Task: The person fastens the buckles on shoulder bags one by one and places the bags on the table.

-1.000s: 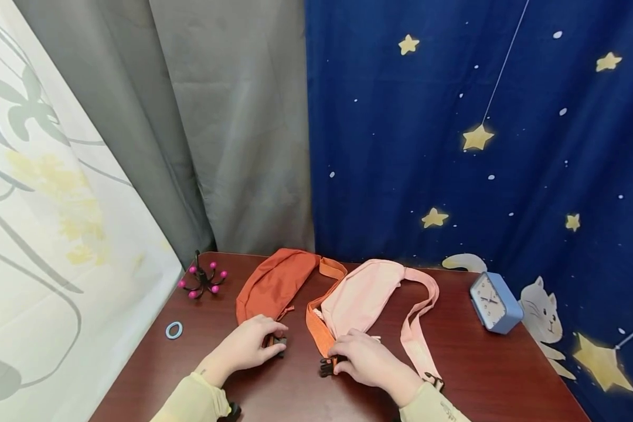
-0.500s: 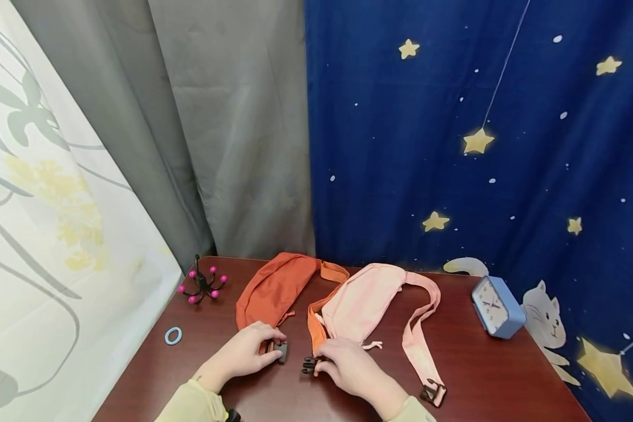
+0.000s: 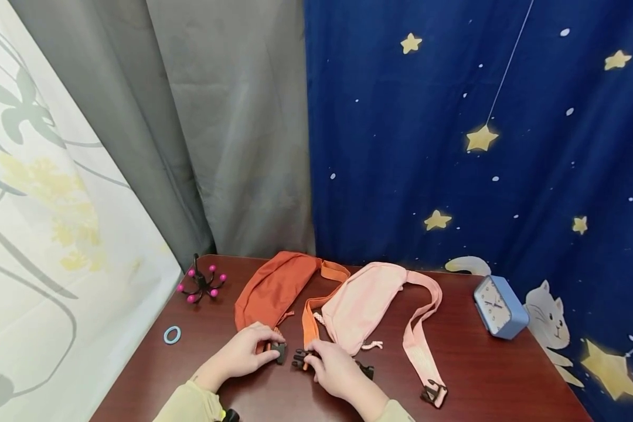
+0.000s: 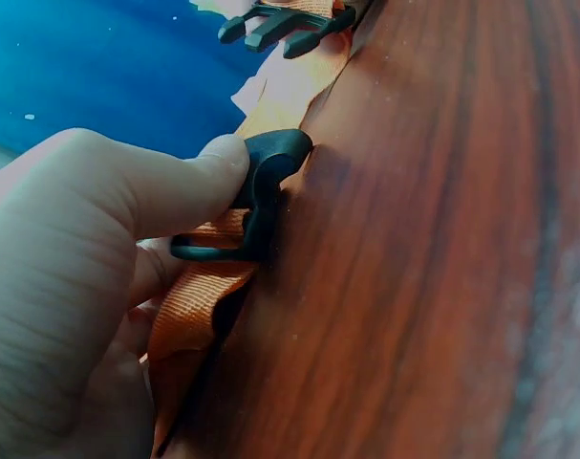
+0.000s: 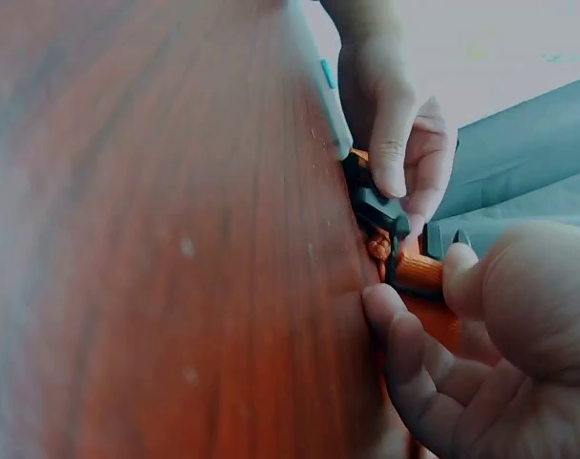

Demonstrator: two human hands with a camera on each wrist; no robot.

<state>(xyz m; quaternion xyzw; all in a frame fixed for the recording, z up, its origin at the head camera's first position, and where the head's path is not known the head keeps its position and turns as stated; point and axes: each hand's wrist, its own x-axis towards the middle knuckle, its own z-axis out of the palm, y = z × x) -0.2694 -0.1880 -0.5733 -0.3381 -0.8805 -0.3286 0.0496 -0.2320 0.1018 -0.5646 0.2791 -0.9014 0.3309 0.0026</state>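
My left hand (image 3: 245, 354) pinches the black socket half of a buckle (image 4: 275, 167) between thumb and fingers, its orange webbing (image 4: 199, 306) trailing below. My right hand (image 3: 340, 372) holds the pronged buckle half (image 3: 298, 358) on the orange strap (image 3: 310, 328). Prongs and socket face each other across a small gap, low over the table. Behind the left hand lies the rust-orange waist bag (image 3: 276, 287), to which the strap runs. A pink waist bag (image 3: 361, 305) lies beyond the right hand.
The pink strap (image 3: 417, 337) ends in a black buckle part (image 3: 434, 394) at right; another black buckle piece (image 3: 367, 370) lies beside my right wrist. A blue clock (image 3: 501, 308) stands far right. At left are a blue ring (image 3: 172, 335) and a black, pink-tipped hook rack (image 3: 203, 284).
My right hand has moved left with the pronged buckle half, narrowing the gap to the socket half. The left hand shifts only slightly, and the buckle piece beside the right wrist is uncovered.
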